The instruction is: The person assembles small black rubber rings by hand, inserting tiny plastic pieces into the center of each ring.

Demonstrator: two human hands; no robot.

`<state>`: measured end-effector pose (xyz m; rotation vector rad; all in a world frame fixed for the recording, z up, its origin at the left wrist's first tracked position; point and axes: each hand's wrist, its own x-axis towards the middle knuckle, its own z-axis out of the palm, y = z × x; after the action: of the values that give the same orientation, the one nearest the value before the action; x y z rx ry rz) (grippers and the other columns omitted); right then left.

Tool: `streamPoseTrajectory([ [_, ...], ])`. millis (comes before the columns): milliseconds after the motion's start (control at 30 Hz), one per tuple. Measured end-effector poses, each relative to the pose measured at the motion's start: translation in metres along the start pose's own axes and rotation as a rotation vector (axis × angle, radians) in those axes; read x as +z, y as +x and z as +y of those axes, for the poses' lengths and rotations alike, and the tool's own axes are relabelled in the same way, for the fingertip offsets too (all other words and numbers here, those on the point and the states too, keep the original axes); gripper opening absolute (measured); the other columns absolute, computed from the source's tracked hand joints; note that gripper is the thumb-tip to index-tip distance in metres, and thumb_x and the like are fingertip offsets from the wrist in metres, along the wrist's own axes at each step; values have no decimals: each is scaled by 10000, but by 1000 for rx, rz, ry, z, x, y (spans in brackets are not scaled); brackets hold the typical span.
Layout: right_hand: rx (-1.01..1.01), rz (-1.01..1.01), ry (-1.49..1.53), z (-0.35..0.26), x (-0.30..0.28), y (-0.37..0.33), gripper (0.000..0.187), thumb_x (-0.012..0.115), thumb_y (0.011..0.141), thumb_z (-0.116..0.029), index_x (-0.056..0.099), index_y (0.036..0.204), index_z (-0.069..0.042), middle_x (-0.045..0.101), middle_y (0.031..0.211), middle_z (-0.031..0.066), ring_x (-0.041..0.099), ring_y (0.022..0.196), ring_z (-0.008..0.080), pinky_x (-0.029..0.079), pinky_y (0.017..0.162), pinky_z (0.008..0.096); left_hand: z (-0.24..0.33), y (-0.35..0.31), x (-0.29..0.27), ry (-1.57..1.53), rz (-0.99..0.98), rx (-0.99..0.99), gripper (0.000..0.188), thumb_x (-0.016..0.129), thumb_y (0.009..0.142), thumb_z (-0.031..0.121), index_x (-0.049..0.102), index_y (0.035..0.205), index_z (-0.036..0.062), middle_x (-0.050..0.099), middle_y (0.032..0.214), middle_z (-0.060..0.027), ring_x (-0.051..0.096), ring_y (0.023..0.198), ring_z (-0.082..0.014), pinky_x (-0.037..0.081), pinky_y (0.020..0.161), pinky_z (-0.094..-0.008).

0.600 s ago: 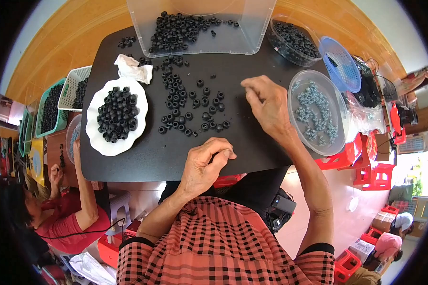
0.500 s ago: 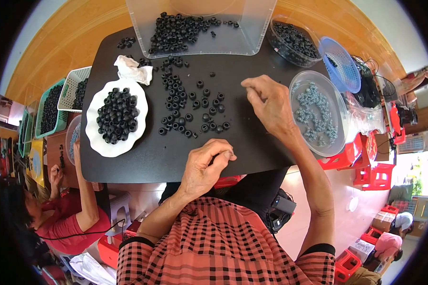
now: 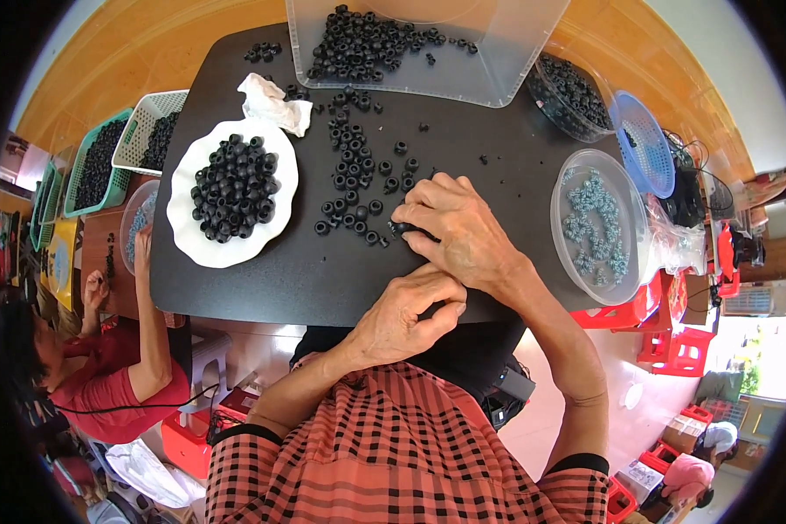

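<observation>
Small round black hollow pieces, bead-like, lie loose on the dark table. My right hand reaches down over the right part of this group, fingers curled round some black pieces at its fingertips; the palm hides others. Just below it, at the table's near edge, my left hand is closed with thumb and forefinger bent together. Anything inside it is hidden. The two hands overlap, the right wrist lying beside the left knuckles. Left of them, a white scalloped plate holds a heap of the same black pieces.
A clear plastic bin with black pieces stands at the back. On the right are a round tub of blue-grey bits, a bowl of black pieces and a blue basket. A crumpled tissue lies behind the plate. At left, another person works.
My right hand has come in from beside the tub, left and nearer, onto the loose black pieces. My left hand has shifted slightly right and stays closed. The view has moved a little.
</observation>
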<state>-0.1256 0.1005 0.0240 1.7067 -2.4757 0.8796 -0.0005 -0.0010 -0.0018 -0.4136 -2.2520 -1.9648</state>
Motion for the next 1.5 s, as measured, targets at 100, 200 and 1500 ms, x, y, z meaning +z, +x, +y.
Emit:
streamPoseTrajectory([
  [100, -30, 15, -9, 2, 2, 1, 200, 716, 694, -70, 664, 887, -48, 579, 851, 39, 529, 817, 219, 392, 725, 349, 1, -1, 0, -37, 20, -47, 40, 575, 814, 0, 586, 847, -21, 605, 788, -87, 587, 709, -183, 493, 657, -305],
  [200, 3, 112, 57, 4, 0, -2, 212, 712, 690, -58, 664, 897, -47, 599, 863, 44, 540, 817, 223, 402, 730, 347, 1, -1, 1, -64, 46, -65, 55, 566, 824, -9, 594, 869, -24, 610, 793, -85, 595, 664, -167, 503, 637, -289],
  [1500, 107, 359, 87, -33, 3, -53, 248, 676, 723, 9, 665, 970, -13, 633, 937, 79, 581, 768, 237, 433, 705, 357, -7, -14, 0, -527, 450, -217, 225, 593, 901, -28, 608, 1126, -33, 629, 981, -28, 598, 868, -81, 494, 842, -225],
])
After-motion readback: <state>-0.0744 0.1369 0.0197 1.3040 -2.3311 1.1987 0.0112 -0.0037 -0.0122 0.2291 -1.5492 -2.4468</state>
